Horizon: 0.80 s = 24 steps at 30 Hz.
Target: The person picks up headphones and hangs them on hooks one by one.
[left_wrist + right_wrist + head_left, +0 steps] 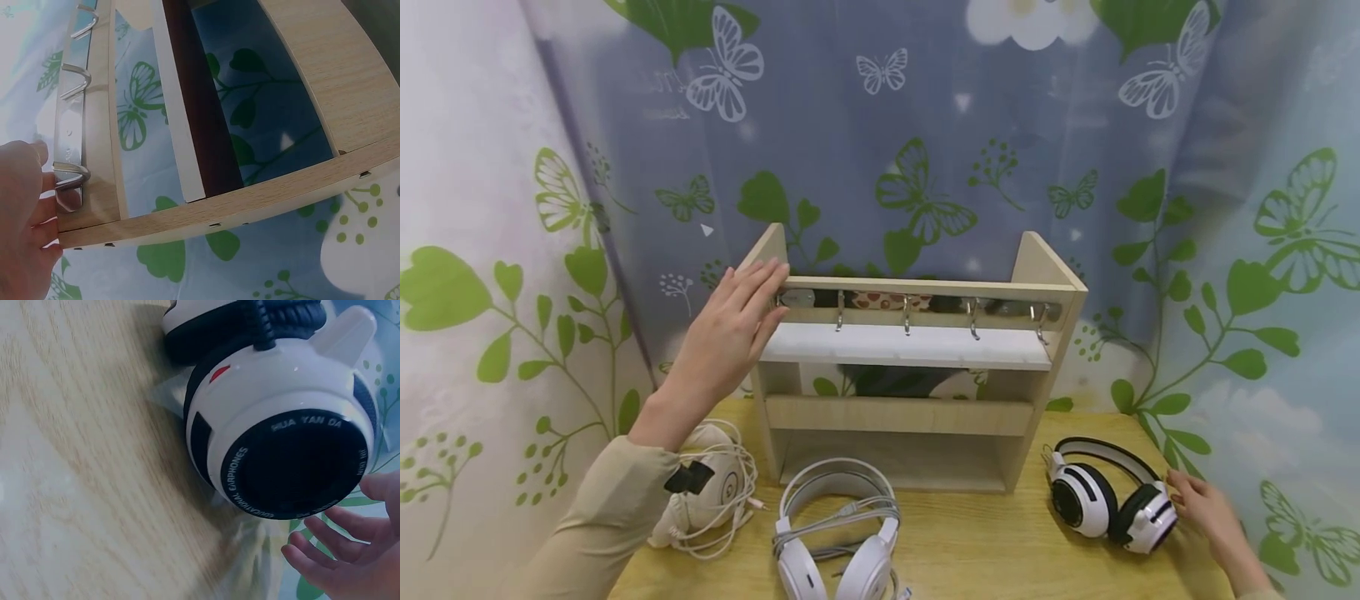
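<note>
Resting on the top left corner of the wooden rack [898, 416], the left hand [726, 321] is pretty straight-fingered. The right hand [1210, 512] is loose and unclenched beside the black-and-white headphones [1099, 498] on the desk [962, 542]; can't tell if they touch. Only the right wrist cam makes the earcup [294, 465] readable: "HUA YAN DA", "EDUCATIONAL EARPHONES". Just the head view catches the grey-cabled headphones [872, 562].

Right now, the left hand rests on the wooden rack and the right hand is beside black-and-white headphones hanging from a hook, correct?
Not quite: the black-and-white headphones aren't hanging; they rest on the table, as the head view shows. Everything else is right.
</note>
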Available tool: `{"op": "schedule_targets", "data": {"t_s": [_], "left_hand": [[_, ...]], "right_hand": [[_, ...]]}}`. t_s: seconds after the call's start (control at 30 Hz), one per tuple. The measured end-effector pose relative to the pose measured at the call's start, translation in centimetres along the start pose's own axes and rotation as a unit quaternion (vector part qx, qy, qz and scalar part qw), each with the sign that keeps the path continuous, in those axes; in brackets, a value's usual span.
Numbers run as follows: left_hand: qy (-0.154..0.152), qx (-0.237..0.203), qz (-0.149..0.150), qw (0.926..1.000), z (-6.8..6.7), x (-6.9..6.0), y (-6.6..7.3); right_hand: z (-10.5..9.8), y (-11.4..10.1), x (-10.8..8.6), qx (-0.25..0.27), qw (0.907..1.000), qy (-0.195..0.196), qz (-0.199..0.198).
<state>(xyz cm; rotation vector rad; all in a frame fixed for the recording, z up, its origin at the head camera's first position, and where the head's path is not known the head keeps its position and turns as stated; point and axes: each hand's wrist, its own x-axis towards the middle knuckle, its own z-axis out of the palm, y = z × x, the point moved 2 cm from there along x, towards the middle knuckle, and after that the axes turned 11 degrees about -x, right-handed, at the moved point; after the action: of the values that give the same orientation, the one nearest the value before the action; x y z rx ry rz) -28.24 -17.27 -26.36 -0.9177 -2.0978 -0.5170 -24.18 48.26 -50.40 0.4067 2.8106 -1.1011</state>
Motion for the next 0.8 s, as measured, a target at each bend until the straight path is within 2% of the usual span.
{"op": "schedule_targets", "data": {"t_s": [0.3, 0.57, 0.7, 0.8], "left_hand": [[-0.004, 0.006, -0.005, 1.0000, -0.1, 0.0, 0.1], [-0.004, 0.003, -0.007, 1.0000, -0.1, 0.0, 0.1], [-0.005, 0.003, -0.008, 1.0000, 0.0, 0.0, 0.0], [-0.005, 0.002, -0.012, 0.9999, 0.0, 0.0, 0.0]], "right_hand": [[0.5, 0.6, 0.8, 0.028, 0.9993, -0.014, 0.017], [0.8, 0.2, 0.6, 0.075, 0.9970, 0.009, 0.019], [1.0, 0.4, 1.0, 0.090, 0.9954, 0.004, 0.035], [1.0, 0.8, 1.7, 0.082, 0.9957, -0.014, 0.042]]}}
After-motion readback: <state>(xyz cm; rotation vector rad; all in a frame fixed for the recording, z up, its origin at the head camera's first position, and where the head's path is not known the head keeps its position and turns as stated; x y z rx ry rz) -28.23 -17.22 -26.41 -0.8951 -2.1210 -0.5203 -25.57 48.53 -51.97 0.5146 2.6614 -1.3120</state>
